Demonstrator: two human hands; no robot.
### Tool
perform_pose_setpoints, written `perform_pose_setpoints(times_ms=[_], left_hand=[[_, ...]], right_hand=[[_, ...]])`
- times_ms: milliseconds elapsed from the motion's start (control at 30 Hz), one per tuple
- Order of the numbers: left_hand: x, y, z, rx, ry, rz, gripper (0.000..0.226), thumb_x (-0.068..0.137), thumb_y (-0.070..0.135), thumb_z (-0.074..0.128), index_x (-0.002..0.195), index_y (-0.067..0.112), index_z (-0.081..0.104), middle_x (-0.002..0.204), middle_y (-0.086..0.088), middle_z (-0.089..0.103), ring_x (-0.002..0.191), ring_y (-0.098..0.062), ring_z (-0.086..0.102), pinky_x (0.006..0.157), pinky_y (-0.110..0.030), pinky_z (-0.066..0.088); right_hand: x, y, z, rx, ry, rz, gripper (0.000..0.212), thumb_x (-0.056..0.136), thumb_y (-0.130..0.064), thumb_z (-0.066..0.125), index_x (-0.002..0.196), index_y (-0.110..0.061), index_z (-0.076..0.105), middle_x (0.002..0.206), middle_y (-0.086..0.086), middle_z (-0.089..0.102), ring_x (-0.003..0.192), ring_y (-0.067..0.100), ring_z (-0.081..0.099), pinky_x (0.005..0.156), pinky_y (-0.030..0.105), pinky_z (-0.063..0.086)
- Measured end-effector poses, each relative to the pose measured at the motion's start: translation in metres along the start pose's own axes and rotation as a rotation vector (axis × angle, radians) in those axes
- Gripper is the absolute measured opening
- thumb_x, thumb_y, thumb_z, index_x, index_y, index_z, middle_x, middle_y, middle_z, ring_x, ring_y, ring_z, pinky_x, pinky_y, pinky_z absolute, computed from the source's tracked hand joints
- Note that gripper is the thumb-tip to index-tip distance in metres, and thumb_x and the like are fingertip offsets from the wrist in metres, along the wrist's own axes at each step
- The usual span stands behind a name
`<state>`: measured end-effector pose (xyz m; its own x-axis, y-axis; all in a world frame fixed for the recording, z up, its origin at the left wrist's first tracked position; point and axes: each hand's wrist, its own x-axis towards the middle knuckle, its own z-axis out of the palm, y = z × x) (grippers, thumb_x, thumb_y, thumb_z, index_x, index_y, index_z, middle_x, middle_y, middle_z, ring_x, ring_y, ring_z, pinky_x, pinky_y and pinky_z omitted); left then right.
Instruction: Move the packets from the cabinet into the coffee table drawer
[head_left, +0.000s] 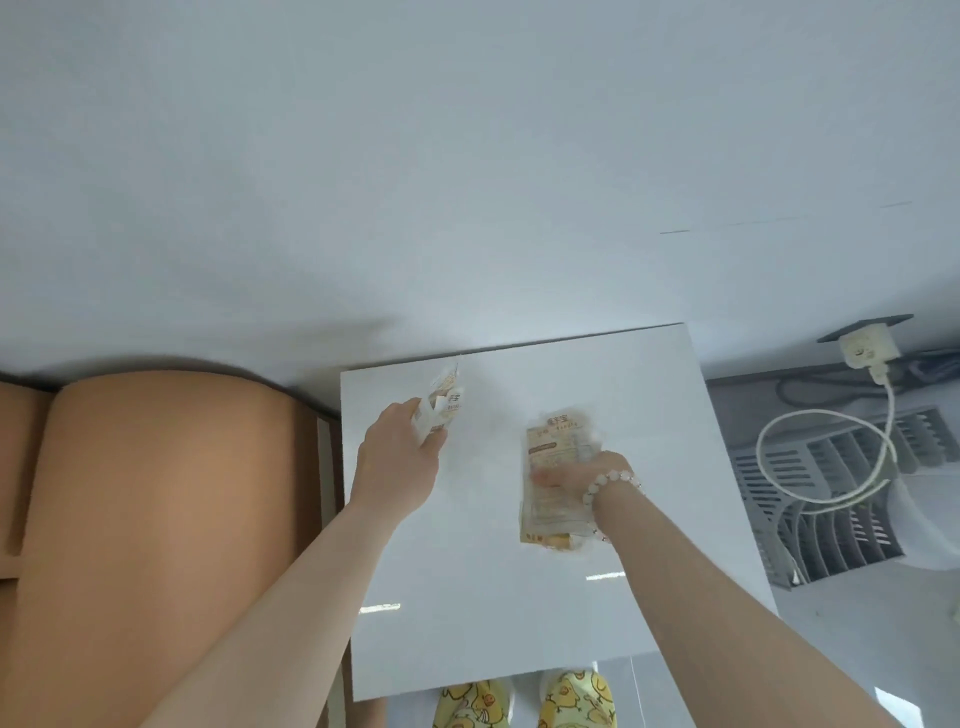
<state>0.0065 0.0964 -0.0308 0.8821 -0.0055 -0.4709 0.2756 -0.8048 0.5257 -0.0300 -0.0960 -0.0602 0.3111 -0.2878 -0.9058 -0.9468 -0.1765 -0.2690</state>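
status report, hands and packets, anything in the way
Left hand grips small packet. Right hand grips flat packets, blurred. Both above white top; drawer not in view. Nothing blocking seen.

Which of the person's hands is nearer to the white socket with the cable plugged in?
Right. The right hand, holding a packet, is left of and below the socket in the picture; the left hand, holding a second packet, lies farther left.

Glossy white for the worktop (519, 597), cream and tan with fine print for the far packet (445, 402) and the near packet (553, 452), milky white for the bead bracelet (608, 480), yellow with cartoon ducks for the slippers (475, 704), orange-tan for the cushion (156, 493), grey for the slatted crate (841, 519).
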Motion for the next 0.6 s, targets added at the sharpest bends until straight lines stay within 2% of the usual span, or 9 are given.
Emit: perform_pose_setpoints(times_ms=[33,100,133,200,267,333,433,533,600], left_hand=[[-0.002,0.008,-0.001,-0.006,-0.032,0.016,0.003,0.092,0.021,0.052,0.092,0.018,0.052,0.094,-0.004,0.058,0.087,-0.027,0.056,0.070,-0.030,0.040],[-0.007,0.028,-0.006,-0.070,-0.079,0.047,0.006,0.090,0.018,0.055,0.094,0.014,0.052,0.087,0.001,0.058,0.082,-0.023,0.057,0.068,-0.030,0.045],[-0.009,0.041,-0.010,-0.103,-0.100,0.068,0.008,0.090,0.015,0.056,0.095,0.014,0.050,0.084,0.008,0.056,0.079,-0.018,0.056,0.065,-0.026,0.042],[-0.016,0.073,-0.022,-0.154,-0.139,0.112,0.018,0.091,0.013,0.057,0.102,0.021,0.046,0.087,0.019,0.049,0.082,-0.011,0.049,0.065,-0.023,0.034],[-0.020,0.103,-0.031,-0.202,-0.172,0.156,0.023,0.089,0.013,0.060,0.110,0.019,0.051,0.086,0.015,0.053,0.087,-0.015,0.050,0.066,-0.024,0.034],[-0.026,0.136,-0.041,-0.237,-0.218,0.173,0.029,0.087,0.013,0.063,0.115,0.018,0.055,0.092,0.007,0.060,0.086,-0.017,0.056,0.067,-0.023,0.040],[-0.038,0.186,-0.051,-0.270,-0.328,0.197,0.032,0.083,0.018,0.068,0.112,0.020,0.056,0.103,0.004,0.066,0.094,-0.018,0.063,0.082,-0.032,0.052],[-0.062,0.231,-0.046,-0.228,-0.458,0.272,0.033,0.082,0.023,0.070,0.111,0.018,0.058,0.104,0.001,0.068,0.098,-0.020,0.064,0.088,-0.037,0.051],[-0.083,0.259,-0.036,-0.185,-0.536,0.328,0.031,0.083,0.023,0.069,0.111,0.015,0.057,0.103,0.001,0.067,0.098,-0.020,0.064,0.086,-0.035,0.050]], right_hand=[[-0.005,0.004,-0.014,0.112,-0.011,0.003,0.038,0.070,-0.028,0.082,0.097,-0.008,0.064,0.084,0.003,0.066,0.078,0.020,0.065,0.069,0.026,0.054],[-0.021,0.010,-0.043,0.228,-0.024,-0.016,0.031,0.073,-0.026,0.080,0.093,-0.011,0.063,0.079,0.001,0.065,0.068,0.015,0.062,0.052,0.020,0.049],[-0.032,0.010,-0.056,0.264,-0.020,-0.026,0.030,0.073,-0.027,0.080,0.092,-0.012,0.063,0.078,0.001,0.065,0.067,0.014,0.061,0.054,0.021,0.049],[-0.051,0.009,-0.084,0.330,0.001,-0.047,0.034,0.069,-0.030,0.083,0.093,-0.013,0.065,0.084,0.003,0.070,0.077,0.019,0.066,0.075,0.032,0.055],[-0.073,0.008,-0.112,0.422,0.022,-0.071,0.036,0.066,-0.028,0.085,0.094,-0.013,0.068,0.090,0.006,0.073,0.087,0.024,0.069,0.089,0.043,0.054],[-0.098,0.010,-0.140,0.493,0.034,-0.098,0.039,0.067,-0.024,0.085,0.099,-0.010,0.068,0.096,0.009,0.073,0.090,0.026,0.069,0.091,0.044,0.053],[-0.136,0.022,-0.175,0.583,0.084,-0.107,0.040,0.067,-0.022,0.085,0.100,-0.008,0.067,0.096,0.010,0.073,0.087,0.025,0.070,0.085,0.040,0.055],[-0.172,0.050,-0.202,0.746,0.141,-0.118,0.036,0.072,-0.018,0.081,0.103,-0.007,0.067,0.098,0.012,0.073,0.087,0.026,0.070,0.082,0.039,0.056],[-0.196,0.076,-0.215,0.845,0.174,-0.113,0.035,0.073,-0.019,0.080,0.104,-0.007,0.067,0.096,0.012,0.073,0.088,0.027,0.070,0.082,0.040,0.056]])
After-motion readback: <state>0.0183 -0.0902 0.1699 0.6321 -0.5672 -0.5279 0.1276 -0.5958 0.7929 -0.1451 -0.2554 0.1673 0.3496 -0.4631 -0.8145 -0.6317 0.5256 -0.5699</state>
